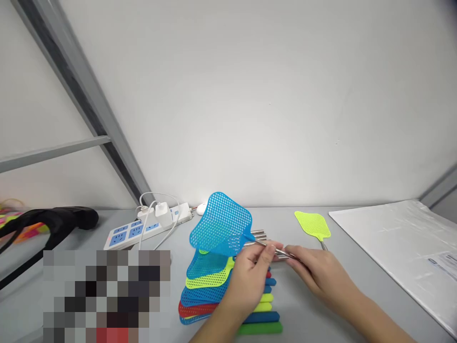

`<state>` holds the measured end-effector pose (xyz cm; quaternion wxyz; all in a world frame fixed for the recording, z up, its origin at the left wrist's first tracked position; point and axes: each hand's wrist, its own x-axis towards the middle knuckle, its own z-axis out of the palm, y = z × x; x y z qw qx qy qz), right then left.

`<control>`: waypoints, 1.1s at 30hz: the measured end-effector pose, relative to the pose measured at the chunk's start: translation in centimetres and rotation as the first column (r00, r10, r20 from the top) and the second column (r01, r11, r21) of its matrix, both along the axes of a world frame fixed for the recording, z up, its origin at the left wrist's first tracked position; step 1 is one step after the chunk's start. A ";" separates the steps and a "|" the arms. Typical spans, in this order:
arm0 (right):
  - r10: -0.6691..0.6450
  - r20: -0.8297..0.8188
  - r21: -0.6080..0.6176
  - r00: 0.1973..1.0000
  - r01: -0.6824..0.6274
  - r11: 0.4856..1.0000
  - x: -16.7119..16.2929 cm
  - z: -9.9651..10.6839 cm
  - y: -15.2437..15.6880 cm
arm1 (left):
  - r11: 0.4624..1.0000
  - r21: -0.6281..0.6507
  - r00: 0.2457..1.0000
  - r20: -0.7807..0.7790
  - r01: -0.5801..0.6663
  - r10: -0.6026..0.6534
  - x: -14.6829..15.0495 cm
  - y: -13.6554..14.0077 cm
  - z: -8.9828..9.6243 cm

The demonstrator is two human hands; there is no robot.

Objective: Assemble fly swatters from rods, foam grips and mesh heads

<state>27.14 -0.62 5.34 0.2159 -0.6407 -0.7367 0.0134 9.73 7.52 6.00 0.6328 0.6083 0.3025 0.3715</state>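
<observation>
A blue fly swatter (pixel 223 221) is held up in front of me, its mesh head tilted to the left. My left hand (pixel 253 269) pinches its thin metal rod just below the head. Farther along the rod, my right hand (pixel 317 269) has its fingers closed around it, hiding the handle end. Beneath my left hand lies a row of fly swatters (pixel 203 283) with blue, yellow-green and red heads. Their blue, yellow and green handles (pixel 260 328) stick out to the right. Behind my right hand rests a yellow-green fly swatter (pixel 314 224), its lower part hidden.
A white power strip (pixel 153 226) with plugged-in chargers and cables stands at the back left. Black straps (pixel 60 224) lie at the far left. A large white flat package (pixel 396 247) covers the right side of the grey table. A white wall (pixel 267 105) rises behind.
</observation>
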 end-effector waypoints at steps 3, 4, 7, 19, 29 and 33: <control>-0.012 0.116 0.059 0.993 0.005 0.998 -0.4 -0.2 -0.1 | 1.000 -0.001 1.000 -0.019 -0.023 0.023 0.1 -0.6 -0.2; -0.029 0.145 0.077 0.989 0.018 0.997 -0.5 -0.2 -0.1 | 0.998 0.024 0.999 -0.020 -0.050 0.050 0.0 -0.6 0.0; -0.077 0.185 0.140 0.980 0.051 0.989 -1.1 0.0 0.1 | 0.981 0.115 0.988 0.009 -0.157 0.157 -0.7 -0.4 1.3; -0.068 0.215 0.282 0.974 0.004 0.959 -0.8 0.6 0.7 | 0.733 0.015 0.626 0.533 -0.680 0.569 -4.1 3.9 4.7; -0.017 0.215 0.322 0.976 -0.055 0.945 1.9 -0.3 1.1 | 0.776 -0.023 0.675 0.477 -0.631 0.563 -3.1 3.8 3.7; 0.025 0.216 0.354 0.976 -0.102 0.930 0.9 -0.2 0.7 | 0.965 0.173 0.979 0.079 -0.198 0.187 -1.4 1.7 1.6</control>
